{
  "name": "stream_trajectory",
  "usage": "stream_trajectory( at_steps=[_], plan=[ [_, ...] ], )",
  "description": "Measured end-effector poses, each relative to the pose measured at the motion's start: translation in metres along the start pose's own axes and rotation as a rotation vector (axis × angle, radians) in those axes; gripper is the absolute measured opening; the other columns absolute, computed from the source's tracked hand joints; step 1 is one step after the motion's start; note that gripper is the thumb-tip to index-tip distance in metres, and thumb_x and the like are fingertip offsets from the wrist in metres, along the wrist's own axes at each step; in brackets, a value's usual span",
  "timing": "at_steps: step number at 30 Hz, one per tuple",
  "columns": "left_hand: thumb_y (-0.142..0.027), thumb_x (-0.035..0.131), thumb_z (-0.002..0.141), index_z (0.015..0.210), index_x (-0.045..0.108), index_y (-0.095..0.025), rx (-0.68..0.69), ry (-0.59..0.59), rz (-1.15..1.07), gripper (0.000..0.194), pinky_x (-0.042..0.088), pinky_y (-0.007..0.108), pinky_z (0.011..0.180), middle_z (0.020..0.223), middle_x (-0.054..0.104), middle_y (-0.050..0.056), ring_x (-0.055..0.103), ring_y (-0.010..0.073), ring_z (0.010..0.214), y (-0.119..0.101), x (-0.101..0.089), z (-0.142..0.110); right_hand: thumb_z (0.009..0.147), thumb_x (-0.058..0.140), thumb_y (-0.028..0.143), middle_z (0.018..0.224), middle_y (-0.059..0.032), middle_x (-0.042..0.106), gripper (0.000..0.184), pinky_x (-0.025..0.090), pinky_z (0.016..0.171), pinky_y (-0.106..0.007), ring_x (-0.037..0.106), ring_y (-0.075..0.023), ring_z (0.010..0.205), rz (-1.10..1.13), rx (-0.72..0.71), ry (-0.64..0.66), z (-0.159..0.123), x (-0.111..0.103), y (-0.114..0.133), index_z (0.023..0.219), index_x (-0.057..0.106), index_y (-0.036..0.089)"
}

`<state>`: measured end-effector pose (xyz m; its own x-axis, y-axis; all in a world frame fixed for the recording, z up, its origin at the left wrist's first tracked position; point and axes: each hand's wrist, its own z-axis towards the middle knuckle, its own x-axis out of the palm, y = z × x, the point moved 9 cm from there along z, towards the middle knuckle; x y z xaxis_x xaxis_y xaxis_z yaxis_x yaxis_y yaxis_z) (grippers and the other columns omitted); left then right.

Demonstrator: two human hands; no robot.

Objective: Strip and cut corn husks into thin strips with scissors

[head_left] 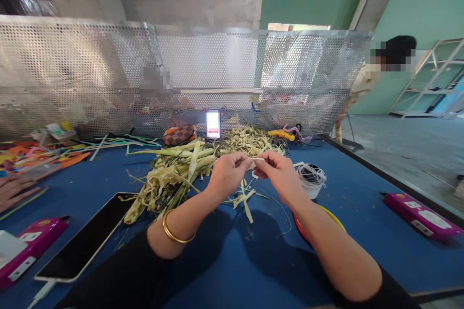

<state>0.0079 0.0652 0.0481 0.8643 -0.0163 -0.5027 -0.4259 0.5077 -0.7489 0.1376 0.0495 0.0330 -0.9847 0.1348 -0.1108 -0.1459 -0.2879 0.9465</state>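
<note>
My left hand (228,172) and my right hand (279,172) meet above the blue table, each closed in a pinch. Between the fingertips runs a thin pale strip (257,159), with one end in either hand; its material is too small to tell. Just below lie cut pieces of pale green leaf (247,207) and a loose thin thread (288,224). A heap of dried husk-like leaves (174,174) spreads left of my left hand, and a pile of shredded leaf (250,141) lies behind both hands. Close to my right wrist stands a white tub with coiled wire (311,176).
A tablet (87,236) with a cable lies at left, near a magenta power strip (34,246); another magenta strip (420,215) is at right. A lit phone (213,124) stands before the perforated metal screen (213,58). Another person's hand (16,192) rests at far left.
</note>
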Motion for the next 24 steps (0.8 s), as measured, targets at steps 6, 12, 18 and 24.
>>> stream_trajectory(
  at_steps=[6, 12, 18, 24],
  plan=[
    [-0.035, 0.049, 0.081, 0.06, 0.058, -0.017, -0.025, -0.021, 0.069, 0.029, 0.031, 0.022, 0.054, 0.053, 0.049, -0.004, 0.042, 0.0104, 0.053, 0.007, -0.002, 0.002, 0.066, 0.064, 0.037, 0.057, 0.0022, 0.061, 0.019, 0.048, 0.056, -0.028, 0.06, -0.0159, 0.057, -0.007, 0.029, -0.017, 0.001, -0.001, -0.004, 0.068, 0.06, 0.018],
    [-0.028, 0.054, 0.078, 0.074, 0.066, -0.017, 0.031, 0.043, 0.087, 0.016, 0.032, 0.022, 0.055, 0.06, 0.058, -0.003, 0.046, 0.0105, 0.056, 0.001, 0.003, 0.001, 0.065, 0.063, 0.036, 0.054, 0.0017, 0.062, 0.018, 0.049, 0.054, -0.028, 0.059, -0.0146, 0.05, -0.007, 0.074, 0.041, 0.004, 0.003, -0.014, 0.064, 0.06, 0.018],
    [-0.034, 0.054, 0.078, 0.062, 0.061, -0.016, 0.018, -0.001, 0.066, 0.025, 0.031, 0.022, 0.053, 0.053, 0.052, -0.003, 0.043, 0.0098, 0.053, 0.007, -0.003, 0.006, 0.075, 0.052, 0.037, 0.067, -0.0022, 0.067, 0.021, 0.051, 0.061, -0.031, 0.064, -0.0169, 0.059, -0.184, 0.011, 0.095, 0.002, 0.001, -0.004, 0.07, 0.061, 0.018],
    [-0.041, 0.056, 0.075, 0.06, 0.061, -0.015, -0.138, -0.047, -0.019, 0.03, 0.03, 0.023, 0.05, 0.053, 0.054, -0.002, 0.04, 0.0091, 0.048, 0.032, -0.015, 0.015, 0.079, 0.051, 0.038, 0.081, -0.0027, 0.071, 0.021, 0.048, 0.07, -0.031, 0.067, -0.02, 0.075, -0.686, -0.099, -0.084, -0.044, -0.07, 0.012, 0.085, 0.063, 0.023]
  ],
)
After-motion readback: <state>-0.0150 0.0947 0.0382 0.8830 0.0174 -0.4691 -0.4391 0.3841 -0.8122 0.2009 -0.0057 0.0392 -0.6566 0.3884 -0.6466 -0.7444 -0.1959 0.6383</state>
